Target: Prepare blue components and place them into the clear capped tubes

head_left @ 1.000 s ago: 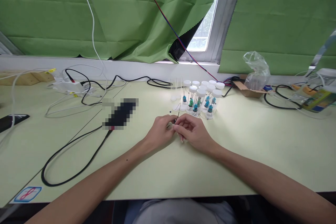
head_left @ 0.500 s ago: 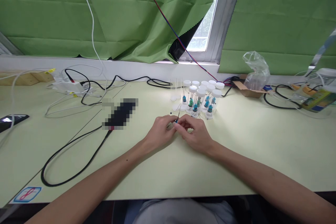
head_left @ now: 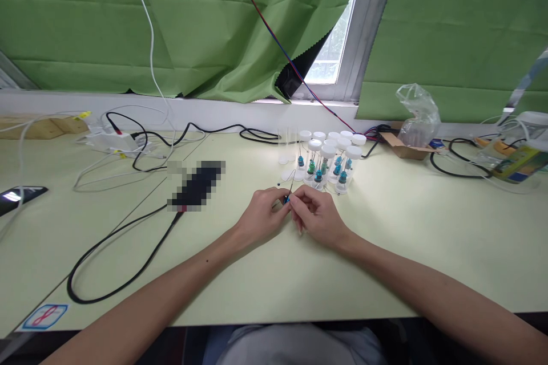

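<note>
Close together on the pale table, my two hands meet over a small blue piece with thin dark wires [head_left: 286, 199]. My left hand [head_left: 263, 214] pinches it between thumb and fingers. The thumb and fingertip of my right hand [head_left: 319, 217] are closed on its right side, with the other fingers curled below. Two wires rise from the piece in a narrow V. Just behind stand several clear vials with white caps [head_left: 327, 151], holding blue or green pieces with similar wires. Two clear tubes without caps [head_left: 283, 145] stand at the left of this group.
A blurred-out dark device [head_left: 197, 185] with a looping black cable [head_left: 79, 262] lies to the left. Behind it is a white power strip [head_left: 115, 141] among tangled cords. At the back right are a cardboard box with a plastic bag [head_left: 409, 148] and a yellow-green container [head_left: 520, 162].
My right hand has shifted slightly and its fingers have changed position, with lower fingers now showing beneath. More of the blue piece is visible. My left hand stays nearly still.
</note>
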{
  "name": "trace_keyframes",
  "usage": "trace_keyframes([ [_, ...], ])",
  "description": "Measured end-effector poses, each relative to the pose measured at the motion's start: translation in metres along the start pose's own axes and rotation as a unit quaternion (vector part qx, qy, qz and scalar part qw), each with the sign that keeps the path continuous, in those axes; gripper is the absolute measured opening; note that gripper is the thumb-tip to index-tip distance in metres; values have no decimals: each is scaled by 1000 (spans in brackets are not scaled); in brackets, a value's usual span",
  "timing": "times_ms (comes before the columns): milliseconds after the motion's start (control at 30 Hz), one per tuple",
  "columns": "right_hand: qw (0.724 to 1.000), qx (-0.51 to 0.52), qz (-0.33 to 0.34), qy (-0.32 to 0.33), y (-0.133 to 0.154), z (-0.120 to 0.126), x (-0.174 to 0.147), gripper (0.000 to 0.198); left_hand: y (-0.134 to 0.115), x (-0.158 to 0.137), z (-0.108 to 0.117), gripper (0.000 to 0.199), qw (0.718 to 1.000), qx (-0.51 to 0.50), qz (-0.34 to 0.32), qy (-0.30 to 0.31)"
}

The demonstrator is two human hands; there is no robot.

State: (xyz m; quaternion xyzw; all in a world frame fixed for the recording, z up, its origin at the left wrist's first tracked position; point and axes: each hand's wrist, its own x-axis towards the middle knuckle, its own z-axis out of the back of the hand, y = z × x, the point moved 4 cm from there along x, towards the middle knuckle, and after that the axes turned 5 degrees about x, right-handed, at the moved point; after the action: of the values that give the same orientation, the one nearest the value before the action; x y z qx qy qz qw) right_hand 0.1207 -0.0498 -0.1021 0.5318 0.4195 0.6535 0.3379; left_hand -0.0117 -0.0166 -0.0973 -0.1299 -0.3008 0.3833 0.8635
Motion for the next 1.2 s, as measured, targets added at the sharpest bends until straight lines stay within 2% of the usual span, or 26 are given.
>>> trace_keyframes([
  [300,993,108,-29,22,-2,-1,2,25,-5,1,5,22,1000,-26,1,-12],
  [567,981,181,-45,52,-2,-2,5,21,0,1,6,17,999,-46,19,-14],
  [867,982,174,-32,61,-2,-2,4,24,-2,2,6,21,998,-61,26,-19],
  [1200,983,170,-47,55,-1,-4,4,26,-2,1,7,27,997,-67,26,-21],
])
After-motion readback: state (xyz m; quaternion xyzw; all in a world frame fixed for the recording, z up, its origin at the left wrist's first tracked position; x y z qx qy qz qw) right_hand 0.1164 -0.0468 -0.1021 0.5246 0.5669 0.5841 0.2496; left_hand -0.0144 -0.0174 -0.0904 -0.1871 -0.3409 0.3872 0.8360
